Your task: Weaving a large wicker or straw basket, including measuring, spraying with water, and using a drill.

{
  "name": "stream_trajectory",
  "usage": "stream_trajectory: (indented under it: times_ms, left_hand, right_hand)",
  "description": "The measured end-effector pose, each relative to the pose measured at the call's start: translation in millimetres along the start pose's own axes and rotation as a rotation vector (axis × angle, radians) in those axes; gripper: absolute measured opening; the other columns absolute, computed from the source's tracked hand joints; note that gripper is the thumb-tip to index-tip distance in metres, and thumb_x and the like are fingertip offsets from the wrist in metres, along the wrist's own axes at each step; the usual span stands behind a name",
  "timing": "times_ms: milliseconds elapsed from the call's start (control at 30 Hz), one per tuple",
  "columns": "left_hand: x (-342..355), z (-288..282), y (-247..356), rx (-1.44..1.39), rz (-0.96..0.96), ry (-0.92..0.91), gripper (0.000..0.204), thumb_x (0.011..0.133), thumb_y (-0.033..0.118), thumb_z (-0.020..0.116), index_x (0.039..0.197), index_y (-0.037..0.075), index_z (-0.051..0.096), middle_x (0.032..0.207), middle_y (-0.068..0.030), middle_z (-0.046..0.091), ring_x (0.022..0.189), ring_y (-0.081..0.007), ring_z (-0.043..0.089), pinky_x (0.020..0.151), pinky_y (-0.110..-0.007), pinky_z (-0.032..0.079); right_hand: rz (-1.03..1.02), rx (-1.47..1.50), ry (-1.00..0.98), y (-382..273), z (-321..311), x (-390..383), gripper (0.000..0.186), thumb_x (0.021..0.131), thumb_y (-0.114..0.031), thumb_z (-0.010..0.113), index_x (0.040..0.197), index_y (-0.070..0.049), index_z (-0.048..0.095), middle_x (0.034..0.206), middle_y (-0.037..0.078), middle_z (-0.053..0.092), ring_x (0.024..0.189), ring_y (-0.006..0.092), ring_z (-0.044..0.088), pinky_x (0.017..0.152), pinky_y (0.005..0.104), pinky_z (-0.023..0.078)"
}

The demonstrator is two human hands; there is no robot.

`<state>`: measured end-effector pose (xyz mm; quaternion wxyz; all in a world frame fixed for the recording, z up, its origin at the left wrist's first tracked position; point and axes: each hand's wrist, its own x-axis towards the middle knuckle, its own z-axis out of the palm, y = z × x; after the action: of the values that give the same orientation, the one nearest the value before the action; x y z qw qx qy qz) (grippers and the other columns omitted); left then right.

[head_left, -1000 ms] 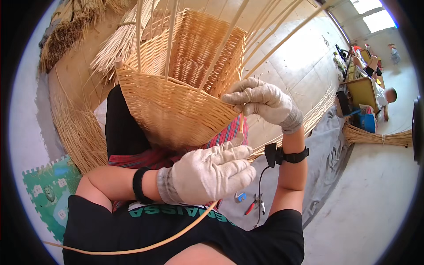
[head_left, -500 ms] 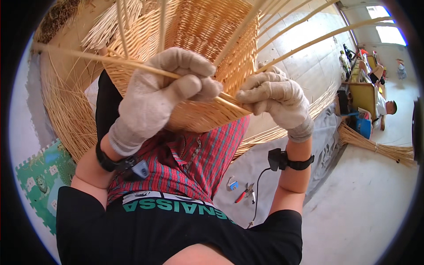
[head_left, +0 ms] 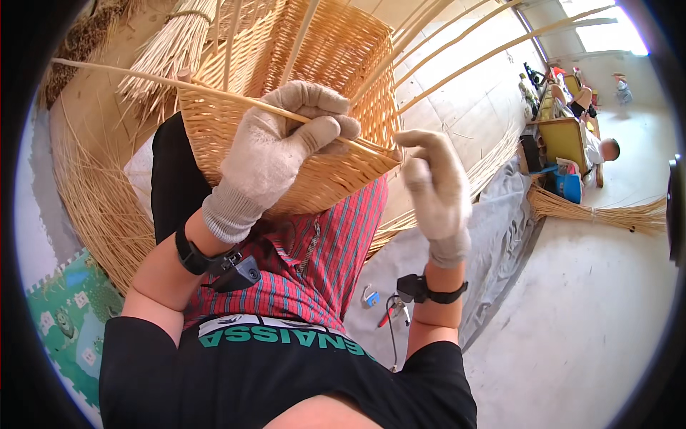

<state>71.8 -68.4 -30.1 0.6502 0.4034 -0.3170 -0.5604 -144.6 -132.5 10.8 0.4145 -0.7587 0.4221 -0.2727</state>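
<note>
A woven wicker basket (head_left: 336,53) rests tilted across my lap, with long upright stakes (head_left: 468,71) standing from its far and right rim. My left hand (head_left: 271,146), in a pale work glove, pinches a willow rod (head_left: 128,74) against the near rim. The rod's free end sticks out to the far left. Just off the basket's right corner is my right hand (head_left: 439,189), also gloved, its fingers loosely bent and thumb apart, with nothing visible in it. Some fingertips of my left hand are hidden behind the rim.
Loose rods (head_left: 93,186) spread on the floor at left, near a tied bundle (head_left: 179,46). Pliers (head_left: 386,316) and a small blue tool (head_left: 370,297) lie on a grey sheet (head_left: 493,222). At right are another bundle (head_left: 600,211), a blue bucket (head_left: 568,187) and a person (head_left: 600,150).
My right hand has let go of the rim's right corner and moved down and away from it. The left hand keeps its pinch on the rod; the head view has shifted slightly.
</note>
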Motion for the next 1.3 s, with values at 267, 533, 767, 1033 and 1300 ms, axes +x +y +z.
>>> stream_trajectory:
  times_ms: [267, 533, 767, 1033, 1300]
  left_hand:
    - [-6.9, -35.6, 45.7, 0.11, -0.032, -0.104, 0.023, 0.097, -0.002, 0.058, 0.119, 0.003, 0.059, 0.112, -0.0113, 0.068, 0.102, -0.0186, 0.069, 0.086, -0.032, 0.061]
    - [82.9, 43.0, 76.7, 1.071, 1.185, -0.096, 0.034, 0.097, 0.0, 0.054, 0.13, 0.009, 0.056, 0.103, -0.0081, 0.07, 0.099, -0.0208, 0.07, 0.066, -0.03, 0.058]
    - [52.8, 8.2, 77.2, 0.132, 0.913, -0.308, 0.077, 0.096, 0.014, 0.061, 0.157, 0.019, 0.014, 0.138, -0.015, 0.033, 0.11, -0.0307, 0.055, 0.082, -0.04, 0.044]
    - [-37.3, -83.9, 1.0, -0.181, 0.462, 0.288, 0.029, 0.107, 0.012, 0.044, 0.136, 0.013, 0.04, 0.097, -0.0117, 0.069, 0.092, -0.0213, 0.072, 0.053, -0.022, 0.057]
    - [-33.1, -93.3, 27.7, 0.0, 0.422, 0.24, 0.037, 0.099, 0.003, 0.057, 0.132, 0.012, 0.043, 0.111, -0.0142, 0.067, 0.1, -0.0234, 0.07, 0.067, -0.032, 0.063]
  right_hand:
    - [0.205, 0.273, -0.059, 9.3, 18.2, 14.8, 0.02, 0.088, -0.011, 0.078, 0.093, -0.004, 0.06, 0.078, -0.003, 0.06, 0.071, 0.0039, 0.052, 0.065, 0.0218, 0.045]
    - [0.155, 0.506, 0.076, 11.7, 32.1, 7.6, 0.016, 0.093, -0.009, 0.072, 0.084, -0.008, 0.059, 0.079, -0.004, 0.06, 0.07, 0.0033, 0.05, 0.064, 0.0219, 0.042]
    - [0.165, 0.429, 0.166, 18.9, 39.0, 5.0, 0.02, 0.089, -0.009, 0.077, 0.078, -0.009, 0.06, 0.073, -0.005, 0.061, 0.065, 0.0021, 0.049, 0.059, 0.0202, 0.04]
    - [0.185, 0.182, 0.223, -11.2, 51.4, -4.4, 0.019, 0.084, -0.018, 0.082, 0.086, -0.008, 0.066, 0.072, -0.001, 0.063, 0.066, 0.0079, 0.054, 0.064, 0.0257, 0.046]
    - [-0.562, -1.018, 0.333, -47.1, 137.2, -8.2, 0.075, 0.077, -0.051, 0.077, 0.141, -0.018, 0.056, 0.119, 0.009, 0.063, 0.114, 0.0302, 0.057, 0.103, 0.0493, 0.039]
